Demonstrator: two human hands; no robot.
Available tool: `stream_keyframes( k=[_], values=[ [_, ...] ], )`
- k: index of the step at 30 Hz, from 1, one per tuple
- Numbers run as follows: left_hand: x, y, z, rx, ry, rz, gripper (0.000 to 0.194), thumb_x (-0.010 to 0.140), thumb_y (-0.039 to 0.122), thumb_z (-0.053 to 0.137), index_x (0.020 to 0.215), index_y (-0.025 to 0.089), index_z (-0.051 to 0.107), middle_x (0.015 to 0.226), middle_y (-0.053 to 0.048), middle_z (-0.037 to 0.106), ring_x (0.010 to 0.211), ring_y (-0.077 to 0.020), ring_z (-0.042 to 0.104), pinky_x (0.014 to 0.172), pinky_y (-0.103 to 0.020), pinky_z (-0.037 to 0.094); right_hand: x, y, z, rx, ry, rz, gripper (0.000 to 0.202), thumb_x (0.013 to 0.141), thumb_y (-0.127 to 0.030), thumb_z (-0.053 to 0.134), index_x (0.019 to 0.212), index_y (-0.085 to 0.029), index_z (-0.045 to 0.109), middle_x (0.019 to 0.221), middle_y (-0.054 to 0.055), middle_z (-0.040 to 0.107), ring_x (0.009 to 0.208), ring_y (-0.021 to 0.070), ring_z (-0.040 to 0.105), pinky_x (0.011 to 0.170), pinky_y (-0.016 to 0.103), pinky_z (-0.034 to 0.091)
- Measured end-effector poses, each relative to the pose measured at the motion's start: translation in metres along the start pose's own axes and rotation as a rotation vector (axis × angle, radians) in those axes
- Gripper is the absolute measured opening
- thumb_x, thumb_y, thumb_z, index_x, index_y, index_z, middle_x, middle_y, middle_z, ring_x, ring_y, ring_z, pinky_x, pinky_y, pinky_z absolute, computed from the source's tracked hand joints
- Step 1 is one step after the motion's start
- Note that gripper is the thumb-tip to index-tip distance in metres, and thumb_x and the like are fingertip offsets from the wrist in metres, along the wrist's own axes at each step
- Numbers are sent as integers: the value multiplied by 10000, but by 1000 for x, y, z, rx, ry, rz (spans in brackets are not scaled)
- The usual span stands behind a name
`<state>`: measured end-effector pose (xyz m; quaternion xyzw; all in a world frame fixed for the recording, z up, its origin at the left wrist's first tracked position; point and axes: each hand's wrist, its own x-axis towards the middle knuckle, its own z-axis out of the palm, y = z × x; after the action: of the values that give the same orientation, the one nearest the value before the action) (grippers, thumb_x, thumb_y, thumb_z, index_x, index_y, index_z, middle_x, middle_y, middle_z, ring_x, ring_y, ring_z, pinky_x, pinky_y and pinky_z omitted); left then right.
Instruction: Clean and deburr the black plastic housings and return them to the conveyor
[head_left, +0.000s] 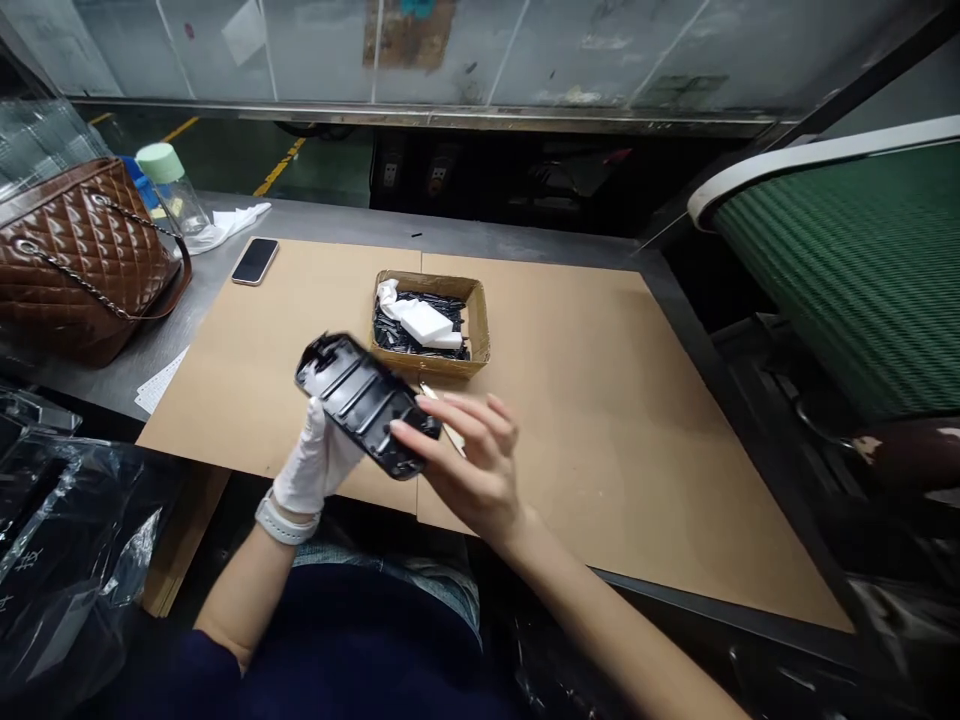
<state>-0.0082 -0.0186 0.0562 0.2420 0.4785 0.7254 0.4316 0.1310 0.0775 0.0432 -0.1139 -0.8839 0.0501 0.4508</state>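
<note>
A black molded plastic housing point(367, 395), long with rounded ends, is held tilted above the cardboard, its ribbed hollow inside facing up. My left hand point(315, 465), in a white glove, grips its left side from below, the thumb at the edge. The bare fingers of my right hand point(472, 450) close on the housing's near right end, thumb on the inside. Partly hidden behind the right hand, a thin pale tool point(452, 436) lies on the cardboard. Just beyond the housing sits a small cardboard box point(480, 325) with black plastic bits and a white block point(427, 322) in it.
Cardboard sheets point(585, 400) cover the metal table. A phone point(256, 261) lies at their far left corner. Further left stand a brown quilted handbag point(90, 260) and a bottle with a green cap point(171, 185). A green conveyor belt point(862, 270) rises at the right.
</note>
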Motion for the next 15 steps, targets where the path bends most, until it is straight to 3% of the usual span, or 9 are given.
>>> stream_keyframes(
  k=[2,6,11,15],
  values=[
    [-3,-8,8,-223,8,-78,653,839,672,302,1224,211,558,1187,-109,632,1127,-275,580,995,-467,423,-5,-4,10,26,-107,-37,290,829,-158,611,1078,-306,636,1193,47,614,1174,187,507,1094,402,297],
    [-1,-13,14,-643,137,-110,387,845,403,462,1149,219,618,1040,-40,687,999,-200,637,1000,-386,430,-15,-7,16,254,-324,118,453,859,-118,500,1263,-321,519,1435,70,409,1353,240,341,1092,507,306],
    [-3,-8,11,-591,178,37,353,835,382,479,1096,212,644,996,-41,691,939,-193,652,962,-370,463,-15,-14,16,707,-395,505,558,930,-250,418,1450,-299,222,1475,90,355,1354,214,353,1083,474,363],
    [-8,-16,9,-474,216,42,354,802,406,538,1068,207,660,1038,-52,687,1054,-237,617,1007,-382,428,-11,-26,31,754,-398,638,739,879,-365,545,1476,-274,120,1500,107,302,1364,238,333,1110,475,328]
  ],
)
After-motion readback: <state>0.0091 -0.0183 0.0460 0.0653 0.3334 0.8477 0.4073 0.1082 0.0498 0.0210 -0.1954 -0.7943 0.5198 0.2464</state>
